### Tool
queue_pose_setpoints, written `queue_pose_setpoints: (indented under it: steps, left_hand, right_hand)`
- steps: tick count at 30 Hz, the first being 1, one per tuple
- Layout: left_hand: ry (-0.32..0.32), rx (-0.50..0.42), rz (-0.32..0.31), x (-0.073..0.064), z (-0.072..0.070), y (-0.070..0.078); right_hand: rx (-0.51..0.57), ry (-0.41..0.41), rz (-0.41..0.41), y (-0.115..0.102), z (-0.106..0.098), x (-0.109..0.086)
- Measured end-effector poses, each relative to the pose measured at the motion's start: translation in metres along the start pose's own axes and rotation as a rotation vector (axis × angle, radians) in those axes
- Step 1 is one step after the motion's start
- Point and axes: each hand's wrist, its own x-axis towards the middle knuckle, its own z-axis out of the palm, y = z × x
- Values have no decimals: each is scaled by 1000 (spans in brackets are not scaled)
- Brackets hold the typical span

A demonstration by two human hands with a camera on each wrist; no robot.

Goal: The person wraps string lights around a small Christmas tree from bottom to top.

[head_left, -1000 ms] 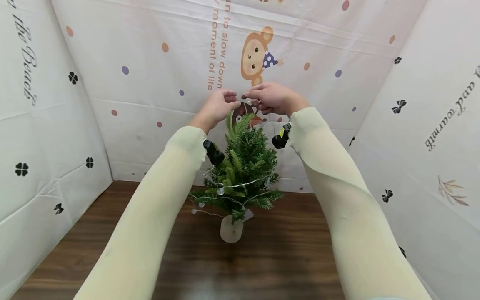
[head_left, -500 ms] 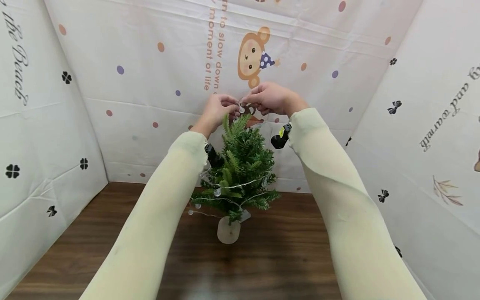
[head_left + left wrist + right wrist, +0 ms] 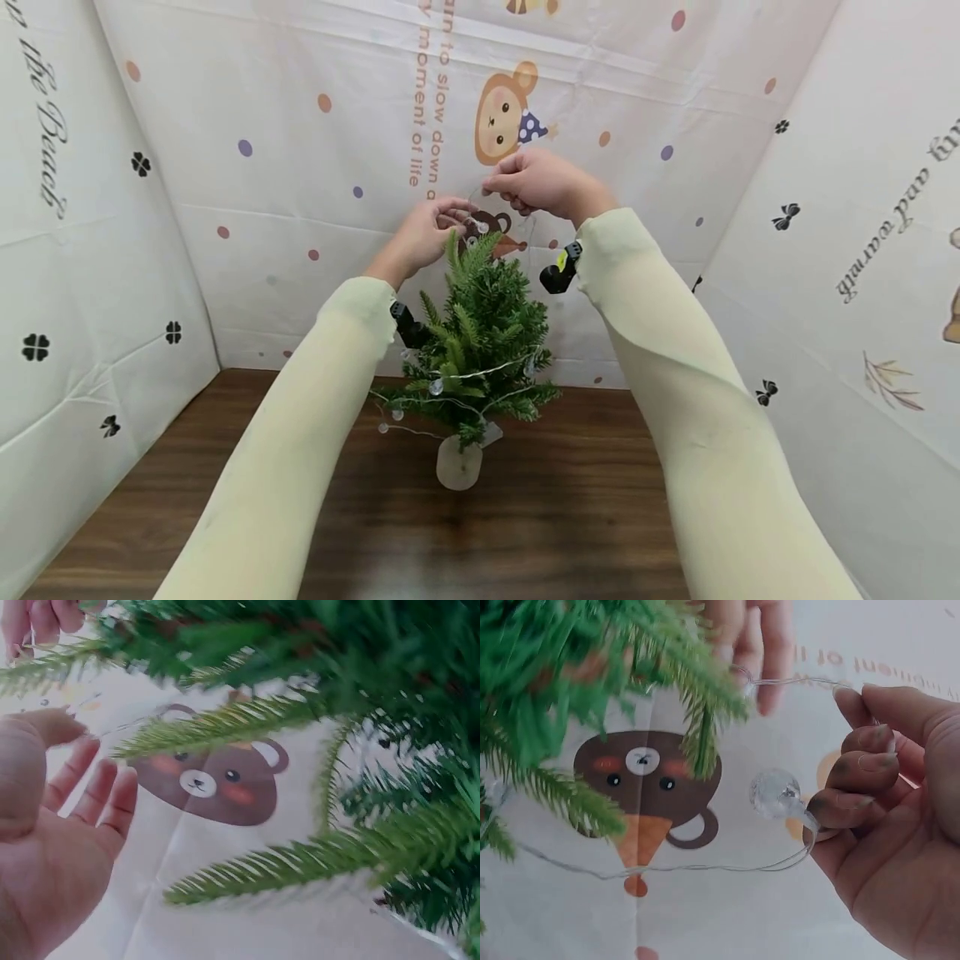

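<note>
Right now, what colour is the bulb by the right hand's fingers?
Clear, colourless bulb on a thin wire; right wrist view shows it best.

You have a dark brown wood-grain tabletop (image 3: 570, 517) in front of you, its grain running left to right, with a pale glare patch near your edge. It is closed in on the left, back and right by white printed cloth walls (image 3: 90, 275) that meet its edges. Standing directly on it, near the back and about midway across, is the small artificial Christmas tree (image 3: 480, 342), upright on its pale round base (image 3: 459, 463). A thin wire with small clear bulbs (image 3: 390, 415) hangs off the tree's lowest branches, just above the wood on the left.
</note>
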Motion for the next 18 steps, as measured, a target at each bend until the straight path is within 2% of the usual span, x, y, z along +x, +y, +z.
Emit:
queue_pose_setpoints:
  steps: [2, 7, 9, 12, 15, 18]
  left_hand:
    - [-3, -91, 15, 2, -1, 4]
    - [21, -407, 49, 5, -2, 12]
    - [22, -479, 44, 4, -3, 14]
    - [25, -475, 45, 4, -4, 14]
    - [44, -364, 54, 1, -5, 11]
    - [67, -259, 45, -2, -6, 7]
  right_hand:
    - [-31, 12, -16, -6, 2, 1]
    - [-84, 20, -17, -15, 5, 4]
    - [-119, 20, -12, -16, 4, 4]
    - [-186, 24, -1, -14, 3, 3]
    - [-232, 30, 3, -10, 1, 2]
    - [-177, 35, 26, -4, 0, -1]
